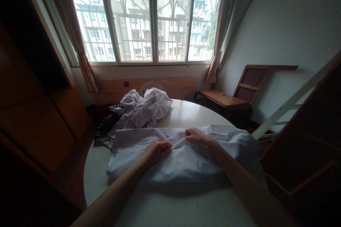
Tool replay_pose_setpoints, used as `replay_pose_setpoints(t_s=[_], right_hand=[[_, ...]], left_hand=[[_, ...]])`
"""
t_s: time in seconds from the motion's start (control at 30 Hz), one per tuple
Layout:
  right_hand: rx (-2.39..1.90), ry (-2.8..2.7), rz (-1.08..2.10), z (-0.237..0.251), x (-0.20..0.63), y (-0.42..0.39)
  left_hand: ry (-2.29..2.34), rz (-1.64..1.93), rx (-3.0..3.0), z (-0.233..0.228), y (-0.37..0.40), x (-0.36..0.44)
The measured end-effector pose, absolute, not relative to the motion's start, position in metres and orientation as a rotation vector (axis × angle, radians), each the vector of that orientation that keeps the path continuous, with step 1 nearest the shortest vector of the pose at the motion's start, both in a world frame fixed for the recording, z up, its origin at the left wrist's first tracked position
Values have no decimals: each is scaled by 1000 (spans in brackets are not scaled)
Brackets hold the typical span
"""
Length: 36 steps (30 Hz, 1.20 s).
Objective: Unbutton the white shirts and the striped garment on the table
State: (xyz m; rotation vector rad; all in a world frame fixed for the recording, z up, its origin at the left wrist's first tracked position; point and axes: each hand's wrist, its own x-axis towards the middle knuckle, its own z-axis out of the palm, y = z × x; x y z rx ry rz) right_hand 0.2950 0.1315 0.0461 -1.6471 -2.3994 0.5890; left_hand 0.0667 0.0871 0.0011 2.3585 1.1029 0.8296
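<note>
A white garment (pixel 186 168), its exact kind not clear, lies in a long folded strip across the round white table (pixel 160 207). My left hand (pixel 157 150) rests on the middle of it, fingers curled and pinching the fabric. Slightly farther away and to the right, my right hand (pixel 196 136) has its fingers bent down and closed on the same cloth near its far edge. A wrinkle runs between the two hands. The garment's right end droops at the table's edge.
A crumpled heap of white clothes (pixel 149 108) sits at the table's far left, with dark striped fabric (pixel 108 123) beside it. Beyond are a wooden chair (pixel 223 98), a flat cardboard box (pixel 170 87) and a barred window (pixel 135 25). Wooden cabinets (pixel 61 113) stand left.
</note>
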Motion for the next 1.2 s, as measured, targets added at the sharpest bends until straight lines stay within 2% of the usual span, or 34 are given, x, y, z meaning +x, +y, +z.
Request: replay_pose_setpoints(t_s=[0.1,0.23,0.33,0.4,0.53,0.7,0.8,1.03,1.2], right_hand=[[-1442,-2307,1010,55,303,135],[-1184,-2303,1393,66,302,128],[-1183,-2299,1660,62,294,122],[-1227,-2314,1731,52,286,121],[-1370,-2332,1513,31,271,125],[-1375,-2348,903,19,264,129],[-1305,-2442,656,21,266,128],[-1422,-2610,271,33,262,121],[-1501,-2526,253,32,261,122]], left_hand=[[1144,839,2349,-2,89,66],[1193,810,2369,-1,89,66],[1219,779,2379,0,89,66],[1221,782,2384,0,89,66],[1230,804,2385,1,88,67],[1183,795,2421,2,88,67],[1172,768,2442,2,88,68],[974,660,2422,10,67,78],[760,546,2396,21,53,80]])
